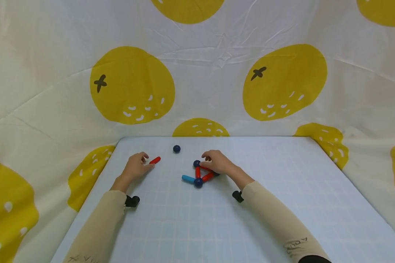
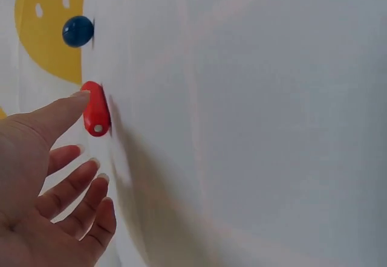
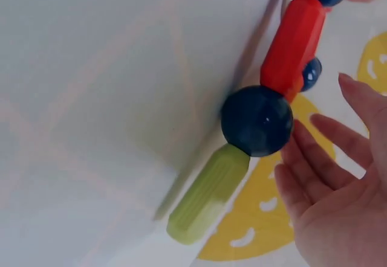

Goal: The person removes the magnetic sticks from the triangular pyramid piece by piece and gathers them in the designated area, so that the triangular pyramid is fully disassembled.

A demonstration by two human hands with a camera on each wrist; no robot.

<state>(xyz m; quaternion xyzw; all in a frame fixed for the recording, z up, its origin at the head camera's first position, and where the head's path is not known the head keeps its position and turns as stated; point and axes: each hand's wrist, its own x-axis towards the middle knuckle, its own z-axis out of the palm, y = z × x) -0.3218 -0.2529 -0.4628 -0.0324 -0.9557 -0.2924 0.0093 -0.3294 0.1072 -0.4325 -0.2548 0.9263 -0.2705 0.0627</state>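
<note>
Both arms (image 1: pixel 276 219) outstretched, left grip (image 1: pixel 136 167) thumb (image 2: pixel 57 115) extended, right grip (image 1: pixel 217 161) fingers (image 3: pixel 319 161) loosely bent

Yel-print wht cloth (image 1: pixel 210 91); pale gridded tbl (image 1: pixel 191 219)

Head view: light soft, even; faint shadows beside sleeves (image 1: pixel 98 223); slight sheen on creased cloth (image 1: pixel 222 60). Left wrist view: dimmer, greyish, broad soft-edged shadow on tabletop (image 2: pixel 272 128).

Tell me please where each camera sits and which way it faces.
Head: on the head, facing forward-down to the table; left hand, right hand and sleeves show.
Left wrist: on that wrist, facing the loose red rod; the left hand shows.
Right wrist: on that wrist, facing the joined green rod; the right hand shows.
Shared by head and left wrist: loose red rod, lone blue ball.
</note>
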